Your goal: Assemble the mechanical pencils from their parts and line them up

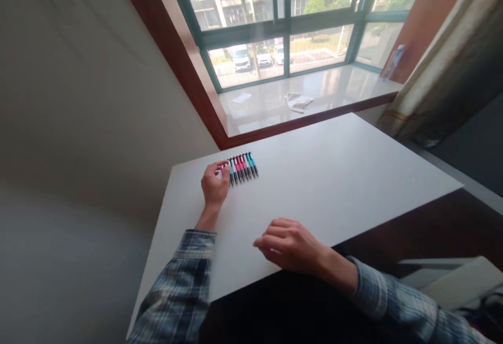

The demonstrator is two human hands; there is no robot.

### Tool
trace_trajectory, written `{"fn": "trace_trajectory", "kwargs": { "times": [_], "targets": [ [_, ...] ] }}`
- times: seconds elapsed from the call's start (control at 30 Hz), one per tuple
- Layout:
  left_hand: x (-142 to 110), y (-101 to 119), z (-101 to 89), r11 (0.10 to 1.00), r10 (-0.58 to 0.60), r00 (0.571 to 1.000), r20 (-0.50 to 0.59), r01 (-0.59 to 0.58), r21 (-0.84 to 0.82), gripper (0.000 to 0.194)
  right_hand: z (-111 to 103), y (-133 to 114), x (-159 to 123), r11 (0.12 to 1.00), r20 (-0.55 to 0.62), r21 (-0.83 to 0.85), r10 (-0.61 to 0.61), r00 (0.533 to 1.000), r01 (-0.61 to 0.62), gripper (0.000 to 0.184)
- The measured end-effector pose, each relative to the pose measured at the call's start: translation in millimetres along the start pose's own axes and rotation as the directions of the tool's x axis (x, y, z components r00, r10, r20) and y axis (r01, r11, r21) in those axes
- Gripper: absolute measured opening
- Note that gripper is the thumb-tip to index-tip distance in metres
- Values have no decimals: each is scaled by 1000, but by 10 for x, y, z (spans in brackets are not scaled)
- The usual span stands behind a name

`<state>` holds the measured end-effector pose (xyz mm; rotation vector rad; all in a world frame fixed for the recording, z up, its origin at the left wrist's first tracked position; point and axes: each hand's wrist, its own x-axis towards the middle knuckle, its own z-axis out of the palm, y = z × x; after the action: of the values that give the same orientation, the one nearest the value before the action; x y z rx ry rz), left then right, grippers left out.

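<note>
A row of several slim pens [242, 167] lies side by side on the white table [334, 176], with black, pink and teal barrels. My left hand [215, 184] is at the row's left end, its fingers curled around the top of a pen [223, 169] that they mostly hide. My right hand [288, 244] rests on the table near its front edge, lightly curled and holding nothing. It is well below and to the right of the row. Plaid sleeves cover both forearms.
The table's far edge meets a glossy window sill [298, 108] holding a white cloth [298, 101] and a sheet of paper [241, 97]. A wall [78, 97] runs along the left side. A curtain [440, 61] hangs at the right. A pale chair back [459, 281] shows at lower right.
</note>
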<state>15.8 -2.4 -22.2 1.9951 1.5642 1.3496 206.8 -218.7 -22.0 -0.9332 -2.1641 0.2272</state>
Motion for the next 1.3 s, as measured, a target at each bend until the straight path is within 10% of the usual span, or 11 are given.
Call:
{"fn": "trace_trajectory", "kwargs": {
  "times": [0.4,0.73,0.93,1.1,1.3],
  "targets": [
    [-177,311,288,934,258,928,268,-310,176,46,358,-643,-681,985,-32,171,38,999,-32,9],
    [-146,235,244,911,191,943,272,-273,308,64,502,-863,-880,955,50,290,-85,995,66,8],
    [44,-48,56,981,32,989,147,-59,184,67,-5,-641,-439,870,6,475,151,988,-136,19],
    [137,-259,-108,971,-174,984,25,176,-163,69,-479,-108,158,703,97,577,447,889,-416,49],
    [138,-316,-185,729,-396,917,38,339,-595,67,-545,972,906,615,175,361,693,699,-700,83]
  ]
}}
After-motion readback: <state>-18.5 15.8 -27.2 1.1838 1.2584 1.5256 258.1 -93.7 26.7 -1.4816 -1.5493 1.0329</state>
